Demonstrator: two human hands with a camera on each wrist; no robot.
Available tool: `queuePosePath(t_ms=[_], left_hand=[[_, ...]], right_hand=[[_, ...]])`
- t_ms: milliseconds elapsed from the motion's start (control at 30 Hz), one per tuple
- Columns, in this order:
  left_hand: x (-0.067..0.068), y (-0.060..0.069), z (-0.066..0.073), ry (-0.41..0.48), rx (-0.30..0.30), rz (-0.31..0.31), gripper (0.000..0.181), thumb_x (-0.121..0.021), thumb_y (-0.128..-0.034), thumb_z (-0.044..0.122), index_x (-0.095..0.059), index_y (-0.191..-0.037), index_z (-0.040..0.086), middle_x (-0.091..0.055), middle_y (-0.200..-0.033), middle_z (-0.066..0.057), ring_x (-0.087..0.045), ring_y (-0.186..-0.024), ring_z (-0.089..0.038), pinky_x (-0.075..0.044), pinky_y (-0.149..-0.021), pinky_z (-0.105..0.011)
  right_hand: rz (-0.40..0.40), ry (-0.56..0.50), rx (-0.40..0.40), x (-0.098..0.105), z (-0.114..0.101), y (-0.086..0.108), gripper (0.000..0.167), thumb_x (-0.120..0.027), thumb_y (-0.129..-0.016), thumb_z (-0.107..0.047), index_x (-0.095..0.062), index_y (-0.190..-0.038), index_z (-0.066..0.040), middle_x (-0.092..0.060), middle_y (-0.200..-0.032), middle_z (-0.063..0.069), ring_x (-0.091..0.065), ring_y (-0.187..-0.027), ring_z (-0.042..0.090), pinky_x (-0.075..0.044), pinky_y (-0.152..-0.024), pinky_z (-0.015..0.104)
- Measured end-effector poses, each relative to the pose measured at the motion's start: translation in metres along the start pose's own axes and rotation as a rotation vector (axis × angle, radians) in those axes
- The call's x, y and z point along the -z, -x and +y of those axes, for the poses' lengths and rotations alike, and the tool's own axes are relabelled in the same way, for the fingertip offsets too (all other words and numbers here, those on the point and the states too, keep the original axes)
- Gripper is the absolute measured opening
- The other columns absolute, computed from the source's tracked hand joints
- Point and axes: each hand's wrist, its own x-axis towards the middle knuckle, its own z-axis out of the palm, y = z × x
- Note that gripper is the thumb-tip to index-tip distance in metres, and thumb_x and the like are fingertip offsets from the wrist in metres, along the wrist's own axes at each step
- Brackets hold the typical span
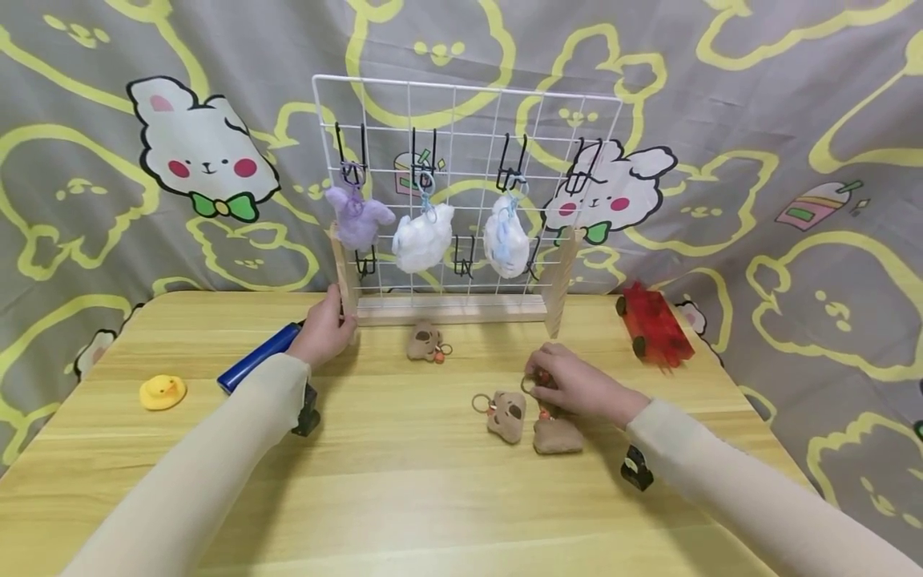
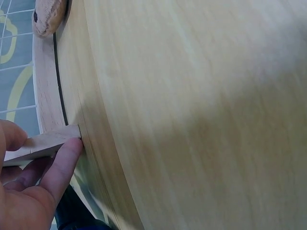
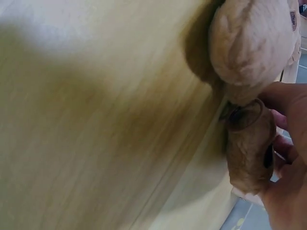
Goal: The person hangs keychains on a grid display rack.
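My left hand [image 1: 323, 330] grips the wooden side foot [image 2: 45, 143] of a white wire grid rack [image 1: 476, 120], with thumb and fingers on either side of the board. At the right, my right hand [image 1: 580, 386] holds a brown plush keychain [image 3: 249, 160] with a metal ring, mostly hidden under the hand in the head view. Beside it on the table lie a brown koala keychain [image 1: 508, 417] and another brown plush keychain [image 1: 558, 437]. One more koala keychain [image 1: 424, 341] lies before the rack's base.
On the rack's black hooks hang a purple plush [image 1: 358, 220] and two white plush keychains, one in the middle [image 1: 424, 238] and one further right [image 1: 507, 240]. A blue cylinder [image 1: 259, 358] and yellow duck [image 1: 162, 392] lie left; a red toy car [image 1: 654, 324] stands right.
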Motion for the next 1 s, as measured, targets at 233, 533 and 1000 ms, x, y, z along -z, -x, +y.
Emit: queuePosePath(t_ms=[233,533,1000], left_hand=[[-0.004,-0.001,-0.001,0.023,-0.007,0.000,0.056,-0.045,-0.1059,0.004,-0.023,-0.155,-0.012,-0.045,-0.149,-0.043,-0.060,-0.126,-0.052,-0.058,-0.092,-0.055],[-0.004,0.000,-0.004,0.026,-0.016,0.019,0.056,-0.044,-0.1053,0.003,-0.022,-0.155,-0.012,-0.044,-0.150,-0.043,-0.057,-0.131,-0.053,-0.056,-0.097,-0.060],[-0.001,0.001,0.000,0.014,-0.015,0.018,0.054,-0.045,-0.1055,0.003,-0.024,-0.153,-0.014,-0.047,-0.146,-0.044,-0.062,-0.123,-0.053,-0.059,-0.087,-0.052]], right_hand=[[0.015,-0.085,0.004,-0.001,0.003,0.004,0.002,-0.069,-0.101,-0.011,-0.071,-0.100,-0.010,-0.071,-0.092,-0.003,-0.063,-0.084,0.003,-0.058,-0.077,0.026],[0.080,-0.289,-0.014,0.004,0.010,0.005,0.012,-0.066,-0.103,-0.013,-0.079,-0.104,-0.011,-0.080,-0.096,0.003,-0.065,-0.081,0.002,-0.057,-0.075,0.022],[0.186,-0.858,-0.043,0.009,0.024,0.008,0.026,-0.042,-0.113,-0.011,-0.055,-0.112,0.011,-0.078,-0.098,0.006,-0.075,-0.085,0.008,-0.064,-0.078,0.026]])
